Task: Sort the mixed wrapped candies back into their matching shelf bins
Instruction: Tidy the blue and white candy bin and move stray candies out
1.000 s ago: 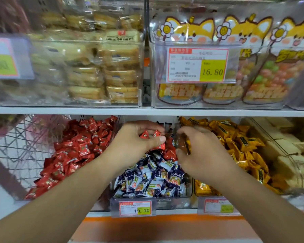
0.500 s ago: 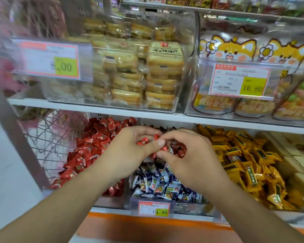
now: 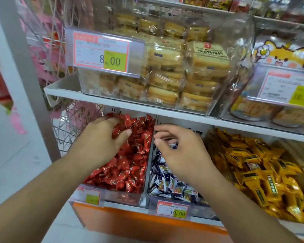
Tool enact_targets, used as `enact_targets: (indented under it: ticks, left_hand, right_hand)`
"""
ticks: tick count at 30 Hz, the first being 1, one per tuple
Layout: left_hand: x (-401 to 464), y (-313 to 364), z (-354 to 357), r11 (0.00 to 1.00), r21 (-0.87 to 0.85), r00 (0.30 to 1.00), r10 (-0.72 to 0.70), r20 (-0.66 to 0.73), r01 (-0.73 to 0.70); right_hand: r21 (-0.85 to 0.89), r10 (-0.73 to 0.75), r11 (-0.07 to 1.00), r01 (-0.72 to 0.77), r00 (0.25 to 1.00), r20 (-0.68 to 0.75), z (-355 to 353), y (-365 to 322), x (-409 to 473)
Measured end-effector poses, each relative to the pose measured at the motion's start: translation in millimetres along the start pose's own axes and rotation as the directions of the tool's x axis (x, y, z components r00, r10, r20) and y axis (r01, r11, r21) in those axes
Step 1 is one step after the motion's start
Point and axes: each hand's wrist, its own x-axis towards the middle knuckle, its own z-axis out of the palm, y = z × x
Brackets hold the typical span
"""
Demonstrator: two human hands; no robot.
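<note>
- At the far left a grey upright post (image 3: 23, 81) frames the shelving, and a wire basket (image 3: 68, 130) with pink things behind it sits just beside the red bin.
- My left hand (image 3: 102, 139) lies on the far part of the heap of red candies (image 3: 130, 165), fingers curled down into the wrappers; whether it holds any I cannot tell.
- The red bin (image 3: 123, 196) carries a small blurred price tag (image 3: 92, 197) on its near wall.
- A clear divider (image 3: 148, 165) stands between the red candies and the dark blue candies (image 3: 170, 185), right between my two hands.
- My right hand (image 3: 181, 151) hovers over the far end of the blue bin, thumb and forefinger close together and the other fingers curled; a bit of blue and white wrapper shows under the fingers, but I cannot tell if it is pinched.
- A tag reading 19.90 (image 3: 172, 209) hangs on the near front of the blue bin.
- To the right, the yellow candies (image 3: 260, 174) fill the next bin, well heaped.
- The upper shelf (image 3: 130, 105) overhangs both hands; on it stands a clear box of wrapped cakes (image 3: 174, 74) with an 8.00 tag (image 3: 102, 52), and further right bags printed with a cartoon fox (image 3: 284, 53).
</note>
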Motion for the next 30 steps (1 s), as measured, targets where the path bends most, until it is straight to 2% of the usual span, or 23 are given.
enact_targets:
  ticks: [4, 7, 9, 12, 17, 22, 25, 30]
  left_hand:
    - [0, 19, 7, 0.995, -0.032, 0.994, 0.098, -0.047, -0.099]
    - [-5, 40, 17, 0.980, -0.052, 0.981, 0.192, -0.002, -0.191]
    - [-9, 55, 25, 0.963, -0.081, 0.964, 0.261, 0.041, -0.257]
    - [-11, 81, 43, 0.932, -0.116, 0.927, 0.356, 0.116, -0.343]
    - [2, 125, 82, 0.917, -0.190, 0.888, 0.391, 0.241, -0.352]
    - [32, 160, 128, 0.904, -0.136, 0.814, 0.425, 0.396, -0.405]
    - [46, 171, 150, 0.892, -0.015, 0.765, 0.397, 0.507, -0.452]
    - [59, 172, 168, 0.880, 0.070, 0.771, 0.370, 0.519, -0.470]
  right_hand:
    - [-0.218, 0.048, 0.974, -0.055, 0.998, -0.035, -36, 22, -8]
    - [-0.401, 0.108, 0.908, -0.122, 0.993, -0.057, -70, 44, -19]
    - [-0.451, 0.147, 0.876, -0.173, 0.985, -0.093, -88, 56, -26]
    - [-0.481, 0.198, 0.850, -0.216, 0.976, -0.088, -102, 67, -34]
    - [-0.463, 0.254, 0.851, -0.248, 0.966, -0.050, -108, 79, -42]
    - [-0.420, 0.248, 0.875, -0.239, 0.968, -0.034, -111, 88, -41]
    - [-0.398, 0.235, 0.891, -0.220, 0.972, -0.012, -115, 92, -41]
    - [-0.384, 0.196, 0.905, -0.183, 0.981, -0.006, -118, 98, -43]
